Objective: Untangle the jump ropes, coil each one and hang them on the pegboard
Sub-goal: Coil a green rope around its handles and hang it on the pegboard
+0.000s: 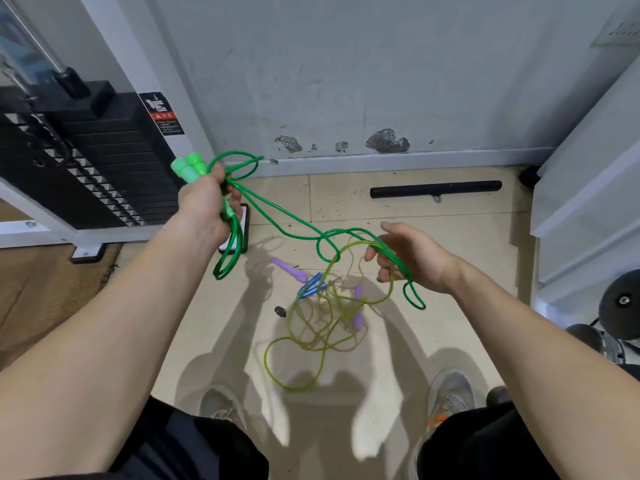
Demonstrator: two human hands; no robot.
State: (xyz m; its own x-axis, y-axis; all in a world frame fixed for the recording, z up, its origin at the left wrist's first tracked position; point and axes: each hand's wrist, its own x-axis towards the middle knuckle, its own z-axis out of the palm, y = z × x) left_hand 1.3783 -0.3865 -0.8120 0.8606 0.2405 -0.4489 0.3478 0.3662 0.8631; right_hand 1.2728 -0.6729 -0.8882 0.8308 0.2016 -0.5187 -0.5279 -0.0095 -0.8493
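My left hand (207, 206) grips the two light green handles (188, 168) of the green jump rope (294, 221), with loops hanging below the fist. The cord runs right to my right hand (412, 258), whose loosely curled fingers hook a strand that drops in a loop past the wrist. On the floor between my feet lies a tangle of yellow-green rope (311, 337) with purple handles (358, 317) and blue handles (311, 285) mixed in. No pegboard is in view.
A black weight stack machine (86, 161) stands at the left. A black bar (436, 189) lies by the grey wall. A phone (242, 233) lies on the floor below my left hand. White steps (588, 202) and dumbbells (620, 303) are at the right.
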